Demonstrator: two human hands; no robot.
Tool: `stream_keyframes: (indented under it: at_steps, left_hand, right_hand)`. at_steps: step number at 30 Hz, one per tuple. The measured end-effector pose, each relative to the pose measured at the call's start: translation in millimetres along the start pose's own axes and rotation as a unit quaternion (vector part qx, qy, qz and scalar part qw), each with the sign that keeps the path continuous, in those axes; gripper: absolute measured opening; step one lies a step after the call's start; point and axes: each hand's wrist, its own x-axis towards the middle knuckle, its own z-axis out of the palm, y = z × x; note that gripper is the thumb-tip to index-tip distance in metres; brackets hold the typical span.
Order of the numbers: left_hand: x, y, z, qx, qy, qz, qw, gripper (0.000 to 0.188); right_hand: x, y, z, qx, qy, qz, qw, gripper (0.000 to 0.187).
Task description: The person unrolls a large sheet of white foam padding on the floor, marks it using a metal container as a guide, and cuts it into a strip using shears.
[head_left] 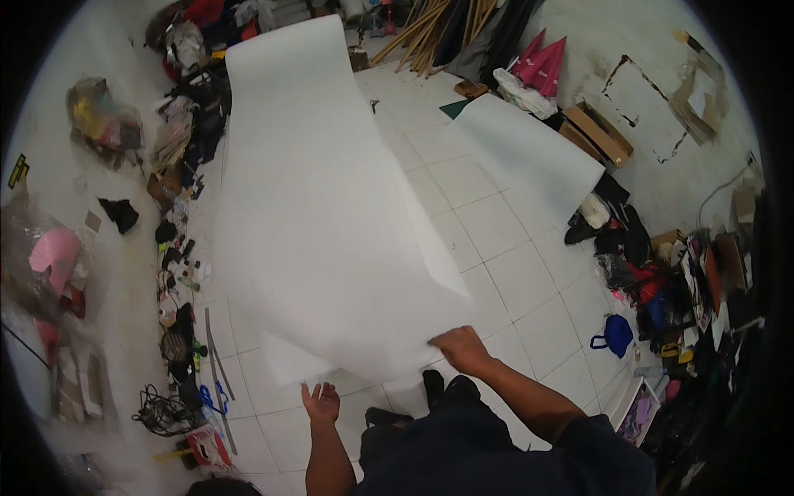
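White sheet (318,215), left hand (321,403), contact unclear

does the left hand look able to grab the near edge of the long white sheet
Likely yes: the left hand is open right at the near edge of the long white sheet, with nothing visible between them.

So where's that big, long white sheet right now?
In the head view, the big, long white sheet stretches over the white tiled floor, left of centre, its near edge at the fingertips of the right hand and close to the left hand.
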Motion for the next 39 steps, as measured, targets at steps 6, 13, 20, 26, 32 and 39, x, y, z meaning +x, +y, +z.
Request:
stream_keyframes:
  at_steps: [6, 13, 20, 26, 32, 39]
  left_hand:
    - [44.0, -103.2, -17.9, 0.355, -0.026, -0.109, 0.928, 0.058]
    - [241.6, -173.7, -84.2, 0.188, 0.020, -0.086, 0.978, 0.088]
    - [390.0, -151.6, -49.7, 0.090, -0.130, 0.121, 0.980, 0.104]
    - [453.3, -162.5, -22.8, 0.027, -0.242, 0.187, 0.952, 0.081]
    - [521.6, -170.4, -38.6, 0.269, -0.118, 0.345, 0.891, 0.062]
    - [535.3, -197.7, -57.3, 0.317, -0.044, 0.257, 0.912, 0.071]
  right_hand:
    - [34.1, 131.1, 80.5, -0.101, 0.103, 0.073, 0.987, 0.034]
    - [100.3, 261.9, 227.5, -0.101, 0.148, 0.035, 0.983, 0.034]
    - [132.9, 336.2, 320.5, -0.080, 0.225, -0.029, 0.971, 0.024]
    - [127.1, 378.1, 335.7, -0.125, 0.179, -0.099, 0.971, 0.019]
    - [114.9, 384.0, 362.0, -0.263, 0.341, -0.168, 0.887, 0.022]
    - [127.5, 350.9, 452.3, -0.240, 0.192, -0.002, 0.952, 0.066]
